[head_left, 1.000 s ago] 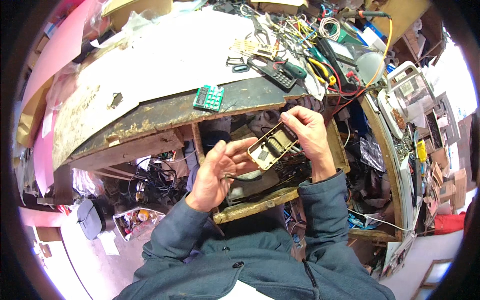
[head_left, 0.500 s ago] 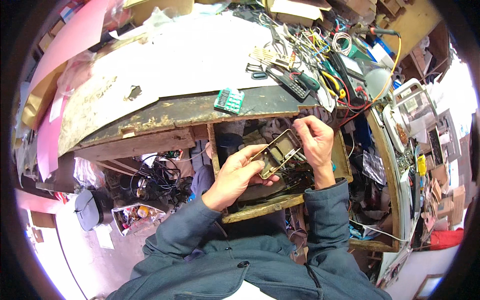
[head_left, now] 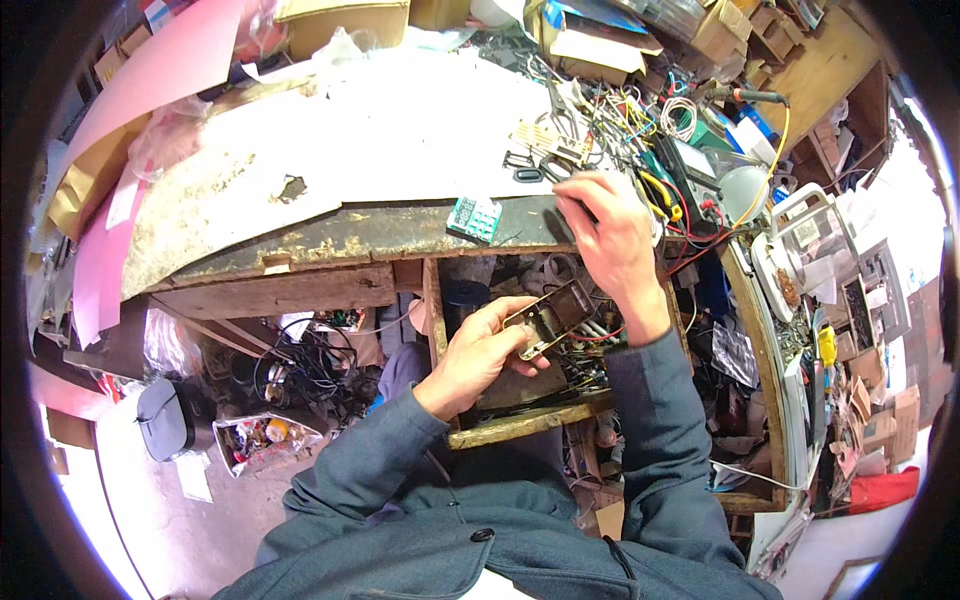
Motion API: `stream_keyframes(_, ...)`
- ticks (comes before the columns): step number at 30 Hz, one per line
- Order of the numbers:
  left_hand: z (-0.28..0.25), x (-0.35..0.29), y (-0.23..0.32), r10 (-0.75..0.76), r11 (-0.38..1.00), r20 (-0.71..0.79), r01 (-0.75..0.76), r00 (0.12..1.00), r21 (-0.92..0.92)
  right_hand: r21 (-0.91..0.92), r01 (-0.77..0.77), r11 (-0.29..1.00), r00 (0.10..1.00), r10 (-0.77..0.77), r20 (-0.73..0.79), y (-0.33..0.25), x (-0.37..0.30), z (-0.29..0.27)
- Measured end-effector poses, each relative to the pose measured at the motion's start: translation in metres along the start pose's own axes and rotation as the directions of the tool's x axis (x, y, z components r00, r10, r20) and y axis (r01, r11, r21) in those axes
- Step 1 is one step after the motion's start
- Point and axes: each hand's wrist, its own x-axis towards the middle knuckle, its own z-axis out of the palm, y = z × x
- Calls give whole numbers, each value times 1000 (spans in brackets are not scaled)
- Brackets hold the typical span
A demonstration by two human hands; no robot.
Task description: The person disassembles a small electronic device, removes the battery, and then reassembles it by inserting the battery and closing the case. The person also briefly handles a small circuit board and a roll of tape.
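Note:
Over the drawer, my left hand (head_left: 485, 350) grips a small rectangular plastic housing (head_left: 545, 322), gold at the rim and dark inside. Its hollow side faces up, tilted, and the thumb presses into the lower end. Raised above the bench's front edge is my right hand (head_left: 615, 235), fingers bent toward the left and thumb apart from them, with nothing visible in it. It covers part of the tools behind. Left of it, a green circuit board with a display and pale keys (head_left: 474, 219) lies on the dark bench edge. A small dark oval piece (head_left: 528, 175) sits on the white sheet beyond.
A white sheet (head_left: 400, 130) covers much of the bench. Tangled wires and tools (head_left: 640, 130) crowd its right side, near a soldering iron (head_left: 745, 95) with a yellow cord. The pulled-out wooden drawer (head_left: 530, 418) holds cables. A black bin (head_left: 170, 418) stands lower left.
My right hand has left the housing and moved up over the bench edge. My left hand still holds the housing, now tilted differently. The whole view has shifted slightly.

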Motion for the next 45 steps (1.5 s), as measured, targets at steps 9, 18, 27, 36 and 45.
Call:
stream_keyframes(9,-2,2,-5,10,1000,-2,-10,1000,-19,-135,139,981,948,-92,304,16,45,27)
stream_keyframes(18,-3,3,-5,1,1000,5,-1,1000,-2,44,26,999,991,-32,133,9,42,18)
stream_keyframes(27,-1,3,-3,-7,1000,0,7,1000,-3,142,-40,989,982,13,187,6,41,12)
stream_keyframes(36,-1,-1,1,-1,1000,-6,1,1000,24,268,-298,916,923,206,324,15,36,13)
stream_keyframes(45,1,1,1,-29,1000,28,29,999,10,519,-697,495,714,402,574,21,38,-2)
